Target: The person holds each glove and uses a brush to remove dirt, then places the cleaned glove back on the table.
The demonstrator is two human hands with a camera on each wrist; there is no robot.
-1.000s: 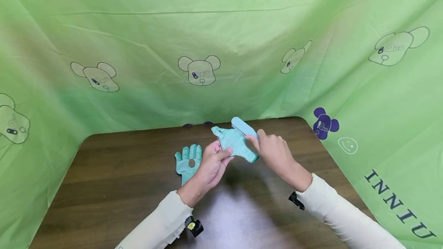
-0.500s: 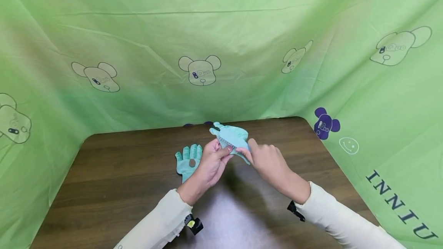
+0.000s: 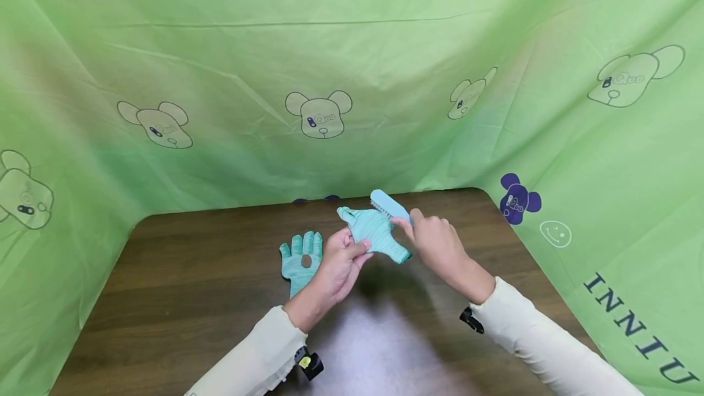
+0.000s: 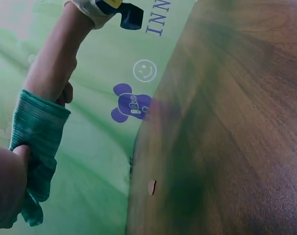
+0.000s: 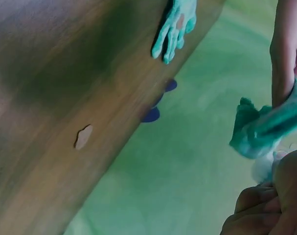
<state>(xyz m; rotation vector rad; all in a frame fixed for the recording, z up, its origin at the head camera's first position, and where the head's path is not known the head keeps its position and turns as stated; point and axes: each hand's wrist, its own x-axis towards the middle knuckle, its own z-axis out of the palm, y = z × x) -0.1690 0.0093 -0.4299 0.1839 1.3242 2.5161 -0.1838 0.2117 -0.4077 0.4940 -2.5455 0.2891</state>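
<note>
My left hand (image 3: 339, 261) pinches a knitted teal glove (image 3: 371, 228) between thumb and fingers, holding it up over the table. In the left wrist view the cuff of this glove (image 4: 40, 122) hangs toward my right forearm. My right hand (image 3: 440, 243) grips the handle of a light blue brush (image 3: 388, 205). Its bristles face the glove and lie along its upper right edge. In the right wrist view my right fingers (image 5: 256, 210) and the bunched glove partly hide the brush. A second teal glove (image 3: 299, 271) lies palm-up on the table, a brown round patch on it.
The dark wooden table (image 3: 181, 286) is bordered at the back and sides by a green printed curtain (image 3: 236, 157). A small, flat, tan irregular piece (image 5: 83, 137) lies on the wood near the back edge. The left forearm overlaps the lying glove's lower end.
The brush swept down and left across the held glove, folding it, then came back up to its upper right edge. The left hand and lying glove have stayed nearly in place.
</note>
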